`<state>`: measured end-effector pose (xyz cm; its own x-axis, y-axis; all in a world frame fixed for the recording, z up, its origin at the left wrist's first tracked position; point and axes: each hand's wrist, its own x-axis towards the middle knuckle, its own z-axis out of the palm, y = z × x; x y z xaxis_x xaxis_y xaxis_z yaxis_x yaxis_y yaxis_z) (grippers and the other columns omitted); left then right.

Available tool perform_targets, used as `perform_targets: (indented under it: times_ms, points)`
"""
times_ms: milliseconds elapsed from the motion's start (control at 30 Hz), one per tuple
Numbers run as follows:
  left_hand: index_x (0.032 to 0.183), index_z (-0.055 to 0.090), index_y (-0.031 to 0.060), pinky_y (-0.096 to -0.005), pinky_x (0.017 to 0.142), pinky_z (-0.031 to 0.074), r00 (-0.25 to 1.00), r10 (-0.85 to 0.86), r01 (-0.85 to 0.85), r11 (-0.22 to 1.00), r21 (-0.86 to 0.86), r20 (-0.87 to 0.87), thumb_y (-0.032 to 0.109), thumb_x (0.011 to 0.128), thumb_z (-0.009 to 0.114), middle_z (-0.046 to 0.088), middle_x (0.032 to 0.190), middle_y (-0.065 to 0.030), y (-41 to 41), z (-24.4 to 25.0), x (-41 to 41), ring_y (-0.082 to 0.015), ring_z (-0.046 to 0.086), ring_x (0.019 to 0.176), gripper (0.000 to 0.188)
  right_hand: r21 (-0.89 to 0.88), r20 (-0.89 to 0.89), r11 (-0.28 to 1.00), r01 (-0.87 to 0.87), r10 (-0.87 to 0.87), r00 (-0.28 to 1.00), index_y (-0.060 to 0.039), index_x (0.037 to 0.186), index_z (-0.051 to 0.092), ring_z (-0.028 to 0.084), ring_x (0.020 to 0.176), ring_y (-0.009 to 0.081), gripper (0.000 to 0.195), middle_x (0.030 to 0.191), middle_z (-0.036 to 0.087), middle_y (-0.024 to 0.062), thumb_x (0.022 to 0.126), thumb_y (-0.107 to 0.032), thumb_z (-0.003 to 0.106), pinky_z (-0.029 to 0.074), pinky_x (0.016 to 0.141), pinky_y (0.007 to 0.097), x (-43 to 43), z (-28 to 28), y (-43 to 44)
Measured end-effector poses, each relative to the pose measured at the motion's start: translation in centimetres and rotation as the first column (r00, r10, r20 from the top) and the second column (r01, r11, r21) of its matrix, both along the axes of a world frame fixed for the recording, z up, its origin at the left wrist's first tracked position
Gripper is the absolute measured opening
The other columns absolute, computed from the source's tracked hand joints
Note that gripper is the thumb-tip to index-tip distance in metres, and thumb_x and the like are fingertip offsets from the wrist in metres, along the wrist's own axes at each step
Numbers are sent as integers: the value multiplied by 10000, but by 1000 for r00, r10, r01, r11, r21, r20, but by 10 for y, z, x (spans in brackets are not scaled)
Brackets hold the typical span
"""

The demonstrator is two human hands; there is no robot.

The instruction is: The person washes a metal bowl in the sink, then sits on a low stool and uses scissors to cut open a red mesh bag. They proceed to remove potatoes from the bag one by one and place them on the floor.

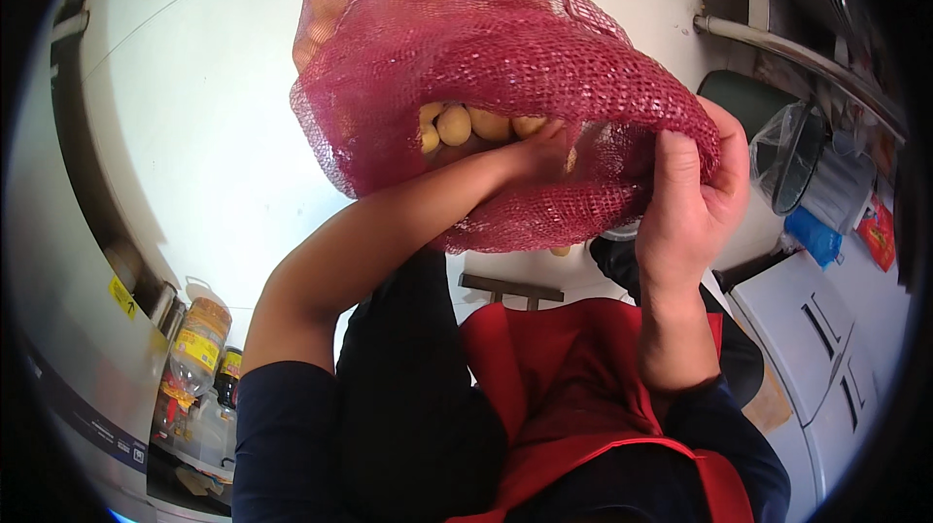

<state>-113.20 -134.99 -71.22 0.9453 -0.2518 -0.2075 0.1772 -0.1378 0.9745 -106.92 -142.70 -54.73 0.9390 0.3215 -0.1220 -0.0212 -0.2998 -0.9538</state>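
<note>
A red mesh sack [510, 64] of potatoes lies before me with its mouth towards me. My right hand [685, 195] grips the sack's gathered rim, thumb on the near side and fingers behind. My left forearm reaches in through the mouth. Inside it, my left hand [538, 151] is partly covered by the mesh, next to several potatoes [455, 125]; whether it holds one cannot be seen. More potatoes show through the netting at the top of the view.
At right stand a dark green bin [800, 158] with a plastic liner, a metal pipe rail [794, 56] and a white drawer cabinet [794, 326]. Large plastic bottles [198, 348] stand at left beside a metal-fronted appliance [80, 355]. Below the sack, a small brown wooden piece [510, 286] crosses the pale floor.
</note>
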Motion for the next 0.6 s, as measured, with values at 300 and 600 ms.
perform_targets:
  times_ms: [300,600]
  points:
    - [1332,627,99,-474,1032,488,942,-241,335,607,721,-234,353,988,482,684,1278,-192,2,-30,15,-427,680,1129,451,-84,133,996,-6,17,991,36,1150,627,593,834,55,195,976,682,23,986,-57,673,477,754,197,16,5,-6]
    - [1257,691,117,-454,1012,443,898,201,1,889,457,-392,525,1001,409,662,1278,-184,68,-25,22,-381,644,1123,558,-82,167,995,-53,66,984,40,1138,642,608,835,58,204,976,691,25,964,-47,704,491,759,196,31,20,8]
